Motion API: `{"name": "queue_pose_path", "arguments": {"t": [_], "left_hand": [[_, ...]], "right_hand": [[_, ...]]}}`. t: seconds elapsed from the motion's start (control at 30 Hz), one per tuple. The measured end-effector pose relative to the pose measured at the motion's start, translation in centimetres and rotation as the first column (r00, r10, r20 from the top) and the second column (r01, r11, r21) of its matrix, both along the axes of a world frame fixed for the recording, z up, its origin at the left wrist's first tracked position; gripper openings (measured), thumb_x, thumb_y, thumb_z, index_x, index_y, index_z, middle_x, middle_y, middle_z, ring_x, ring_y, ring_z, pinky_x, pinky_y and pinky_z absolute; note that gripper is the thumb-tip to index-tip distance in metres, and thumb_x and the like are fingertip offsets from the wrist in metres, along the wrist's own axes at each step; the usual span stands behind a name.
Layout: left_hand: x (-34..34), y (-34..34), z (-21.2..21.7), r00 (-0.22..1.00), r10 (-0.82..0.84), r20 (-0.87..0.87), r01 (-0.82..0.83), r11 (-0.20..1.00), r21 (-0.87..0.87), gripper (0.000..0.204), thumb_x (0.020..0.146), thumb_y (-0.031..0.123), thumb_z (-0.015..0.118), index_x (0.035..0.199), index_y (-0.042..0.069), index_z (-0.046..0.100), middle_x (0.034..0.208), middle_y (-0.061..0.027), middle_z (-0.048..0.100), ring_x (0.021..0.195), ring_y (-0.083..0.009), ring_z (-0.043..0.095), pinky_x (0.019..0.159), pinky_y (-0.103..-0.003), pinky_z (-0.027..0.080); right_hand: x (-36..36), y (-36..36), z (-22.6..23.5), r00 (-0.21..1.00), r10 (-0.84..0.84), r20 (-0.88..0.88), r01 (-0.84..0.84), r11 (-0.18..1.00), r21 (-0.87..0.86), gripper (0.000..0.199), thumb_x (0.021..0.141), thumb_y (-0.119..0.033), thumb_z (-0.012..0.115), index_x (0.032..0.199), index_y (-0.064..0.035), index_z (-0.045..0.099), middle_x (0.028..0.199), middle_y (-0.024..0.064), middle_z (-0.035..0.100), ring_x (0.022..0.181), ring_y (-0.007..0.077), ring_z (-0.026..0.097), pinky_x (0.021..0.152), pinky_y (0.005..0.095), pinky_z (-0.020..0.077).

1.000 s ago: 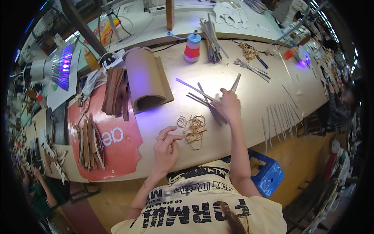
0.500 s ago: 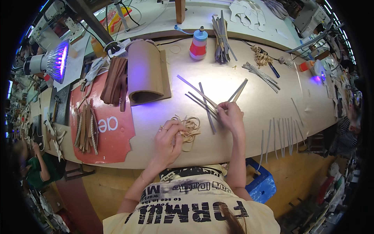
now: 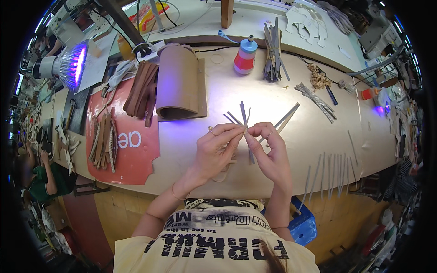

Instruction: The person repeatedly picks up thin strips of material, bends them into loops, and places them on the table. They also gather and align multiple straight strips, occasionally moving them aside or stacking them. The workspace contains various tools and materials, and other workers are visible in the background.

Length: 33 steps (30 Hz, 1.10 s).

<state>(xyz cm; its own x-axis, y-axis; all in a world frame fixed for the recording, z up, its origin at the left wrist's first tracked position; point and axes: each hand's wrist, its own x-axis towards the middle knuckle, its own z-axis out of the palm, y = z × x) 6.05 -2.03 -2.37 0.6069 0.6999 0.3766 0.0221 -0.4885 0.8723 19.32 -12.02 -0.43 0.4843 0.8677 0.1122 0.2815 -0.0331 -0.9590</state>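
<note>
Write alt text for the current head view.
A person's left hand and right hand meet over a tan table, fingers apparently pinching a thin strip. To the left are a red sheet and curved brown form; beyond stands a bottle beside bundled grey strips; loose grey strips lie in a row at right.

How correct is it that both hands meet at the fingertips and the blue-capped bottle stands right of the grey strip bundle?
Not quite: the head view shows the blue-capped bottle standing left of the grey strip bundle. The left hand and right hand do meet.
</note>
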Motion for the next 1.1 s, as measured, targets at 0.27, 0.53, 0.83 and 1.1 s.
{"name": "queue_pose_path", "arguments": {"t": [0.27, 0.53, 0.83, 1.1], "left_hand": [[-0.8, 0.1, 1.2, 1.000, -0.001, 0.019, 0.001, 1.000, 0.025, 0.022, 0.086, -0.005, 0.066, 0.107, 0.000, 0.072, 0.098, -0.0114, 0.070, 0.084, -0.0190, 0.068, 0.073, -0.028, 0.054], [-0.9, 0.2, 1.1, 1.000, 0.004, 0.012, -0.007, 0.983, 0.182, 0.026, 0.082, -0.008, 0.067, 0.107, 0.000, 0.072, 0.097, -0.0127, 0.070, 0.080, -0.0208, 0.068, 0.069, -0.028, 0.054], [-0.9, 0.4, 1.1, 1.000, 0.007, 0.012, -0.009, 0.985, 0.170, 0.027, 0.081, -0.008, 0.068, 0.106, -0.001, 0.072, 0.097, -0.0131, 0.070, 0.079, -0.0214, 0.069, 0.069, -0.029, 0.055], [-1.1, 0.5, 1.0, 1.000, -0.005, -0.003, 0.006, 0.971, 0.239, 0.030, 0.079, -0.009, 0.068, 0.108, 0.000, 0.072, 0.099, -0.0139, 0.069, 0.082, -0.0231, 0.069, 0.069, -0.030, 0.055]], "right_hand": [[-1.3, 0.3, 1.5, 0.999, -0.026, 0.032, 0.026, 1.000, -0.015, 0.019, 0.090, -0.016, 0.067, 0.099, 0.0005, 0.067, 0.097, 0.0129, 0.060, 0.092, 0.0276, 0.059, 0.085, 0.0346, 0.0438], [-1.7, 0.1, 1.9, 0.994, -0.070, 0.088, 0.079, 0.993, -0.094, 0.019, 0.090, -0.018, 0.067, 0.098, -0.0014, 0.068, 0.098, 0.0104, 0.061, 0.092, 0.0261, 0.057, 0.087, 0.0356, 0.0389], [-1.7, 0.3, 2.1, 0.992, -0.047, 0.113, 0.059, 0.993, -0.103, 0.019, 0.092, -0.019, 0.065, 0.100, -0.0026, 0.067, 0.098, 0.0097, 0.060, 0.094, 0.0242, 0.057, 0.090, 0.0340, 0.0349], [-1.8, 0.2, 2.4, 0.989, -0.049, 0.138, 0.065, 0.991, -0.117, 0.018, 0.092, -0.019, 0.065, 0.099, -0.0031, 0.067, 0.098, 0.0090, 0.060, 0.093, 0.0241, 0.056, 0.090, 0.0338, 0.0345]]}}
